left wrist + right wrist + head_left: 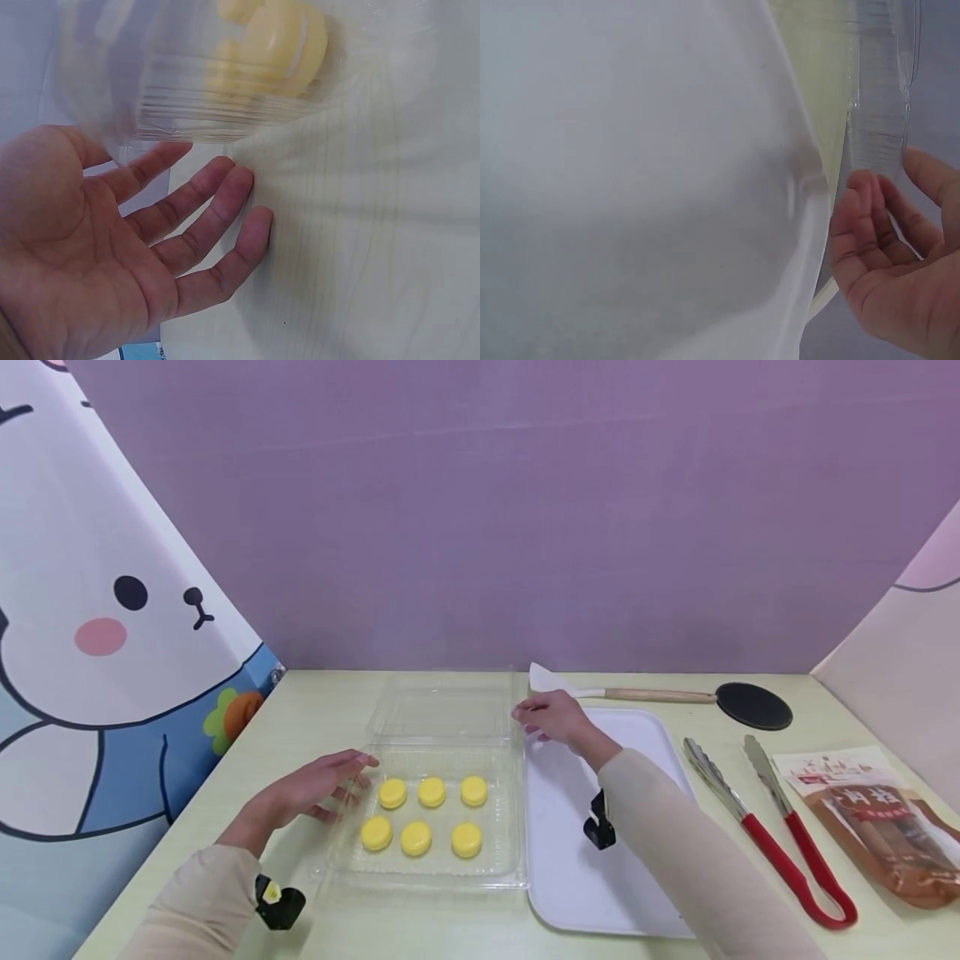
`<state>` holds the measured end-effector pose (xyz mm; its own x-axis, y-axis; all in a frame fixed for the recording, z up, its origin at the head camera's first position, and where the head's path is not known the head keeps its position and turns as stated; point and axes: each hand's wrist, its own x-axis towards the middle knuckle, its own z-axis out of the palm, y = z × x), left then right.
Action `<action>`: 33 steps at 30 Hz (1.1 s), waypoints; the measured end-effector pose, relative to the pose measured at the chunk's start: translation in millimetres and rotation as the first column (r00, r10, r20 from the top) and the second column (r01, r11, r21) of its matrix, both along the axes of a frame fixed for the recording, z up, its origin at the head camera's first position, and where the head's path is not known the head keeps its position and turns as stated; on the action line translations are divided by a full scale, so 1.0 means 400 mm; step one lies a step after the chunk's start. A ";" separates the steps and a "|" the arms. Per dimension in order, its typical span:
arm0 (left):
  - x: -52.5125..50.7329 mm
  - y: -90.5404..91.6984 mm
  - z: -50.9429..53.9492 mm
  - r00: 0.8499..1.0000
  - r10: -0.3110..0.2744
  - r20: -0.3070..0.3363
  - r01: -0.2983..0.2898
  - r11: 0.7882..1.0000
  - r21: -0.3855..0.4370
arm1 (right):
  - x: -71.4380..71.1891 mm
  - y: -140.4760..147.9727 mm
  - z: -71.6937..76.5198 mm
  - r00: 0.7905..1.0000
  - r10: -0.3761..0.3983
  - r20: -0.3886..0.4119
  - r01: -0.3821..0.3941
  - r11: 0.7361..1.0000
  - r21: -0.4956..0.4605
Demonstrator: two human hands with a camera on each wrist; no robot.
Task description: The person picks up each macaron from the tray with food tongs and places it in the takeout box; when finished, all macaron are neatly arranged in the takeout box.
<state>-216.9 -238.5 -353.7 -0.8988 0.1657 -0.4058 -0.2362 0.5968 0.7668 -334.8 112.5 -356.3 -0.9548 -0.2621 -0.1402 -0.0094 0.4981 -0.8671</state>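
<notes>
A clear plastic clamshell box (420, 881) lies unfolded, several yellow macarons (416, 838) in two rows in its base. Its raised lid (442, 710) is at the back. My left hand (318, 789) is at the base's left side, fingers spread and loosely bent; in the left wrist view the thumb tip is hidden behind the plastic. At the lid's right edge is my right hand (558, 718), fingers curled. The right wrist view shows thumb and fingertips on either side of the lid's edge (877, 142), seemingly pinching it.
A white tray (570, 893) stands right of the box, under my right forearm. Behind it lies a spatula (660, 695) with a wooden handle, near a black round disc (753, 706). Red-handled tongs (798, 852) and a brown food packet (877, 818) lie farther right.
</notes>
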 end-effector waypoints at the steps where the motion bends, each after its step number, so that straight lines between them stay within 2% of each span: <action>1: 0.000 0.000 0.000 1.000 -0.002 0.000 0.002 1.000 -0.001 | 0.001 0.001 0.001 1.000 -0.010 -0.006 0.009 1.000 -0.026; 5: -0.002 -0.001 0.000 1.000 -0.004 0.000 0.004 1.000 -0.003 | 0.006 0.005 0.010 0.998 -0.033 -0.049 0.027 0.992 -0.127; 8: -0.001 -0.003 0.000 1.000 -0.006 0.000 0.006 1.000 -0.001 | 0.010 0.010 0.016 0.996 -0.028 -0.086 0.011 0.983 -0.185; 16: 0.001 -0.008 -0.007 1.000 -0.014 -0.017 0.014 1.000 -0.009 | 0.037 0.024 0.030 0.983 -0.029 -0.180 -0.012 0.975 -0.224; 19: 0.002 -0.012 -0.008 1.000 0.004 -0.013 -0.003 1.000 0.007 | 0.049 0.027 0.031 0.978 -0.025 -0.205 -0.027 0.969 -0.244; 26: 0.006 -0.036 -0.017 1.000 0.009 0.007 -0.010 0.993 0.115 | 0.087 0.038 0.034 0.960 0.035 -0.280 -0.108 0.962 -0.251; 33: 0.008 -0.061 -0.024 0.998 -0.001 0.067 -0.017 0.963 0.270 | 0.116 0.064 0.032 0.939 0.149 -0.308 -0.218 0.955 -0.202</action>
<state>-213.8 -262.7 -363.3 -0.8733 0.2702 -0.4054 -0.2958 0.3670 0.8819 -288.4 138.1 -343.4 -0.8770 -0.4288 0.2169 -0.3466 0.2518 -0.9036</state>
